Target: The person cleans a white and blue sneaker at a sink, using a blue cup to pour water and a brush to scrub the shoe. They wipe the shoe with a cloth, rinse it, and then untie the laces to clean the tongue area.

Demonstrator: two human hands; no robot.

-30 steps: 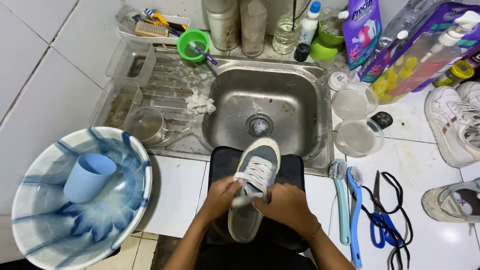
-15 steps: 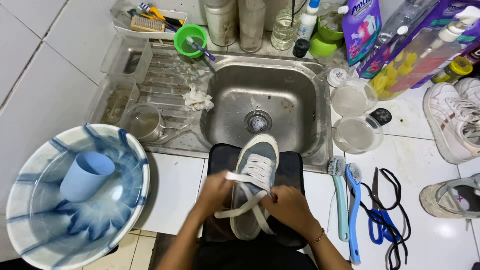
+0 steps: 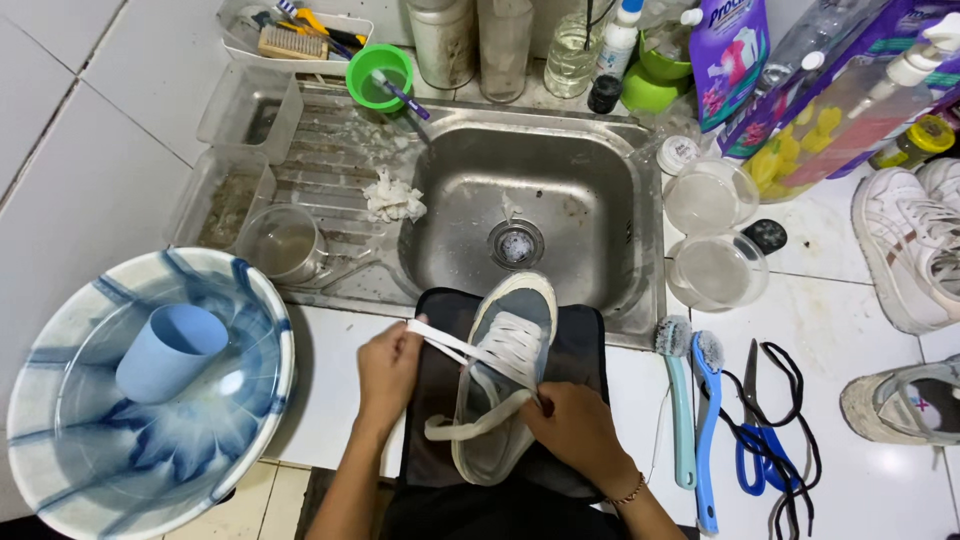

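Note:
A grey sneaker (image 3: 508, 330) with white laces lies toe-up on a dark mat (image 3: 440, 400) at the front edge of the steel sink (image 3: 560, 190). My left hand (image 3: 388, 368) pinches one end of the white lace (image 3: 445, 342) and holds it stretched out to the left of the shoe. My right hand (image 3: 572, 430) rests on the shoe's right side and grips the lace where it loops across the lower eyelets.
A blue-and-white basin (image 3: 60, 450) with a blue cup (image 3: 170, 352) sits at left. Two brushes (image 3: 690, 400), blue-handled scissors (image 3: 752, 440) and black laces lie at right, with white sneakers (image 3: 905, 250) beyond. Two clear bowls (image 3: 715, 270), bottles and a green cup (image 3: 378, 72) ring the sink.
My left hand has drawn the lace out to the left, away from the shoe. My right hand has shifted to the shoe's right side, and a loop of lace hangs across the lower part.

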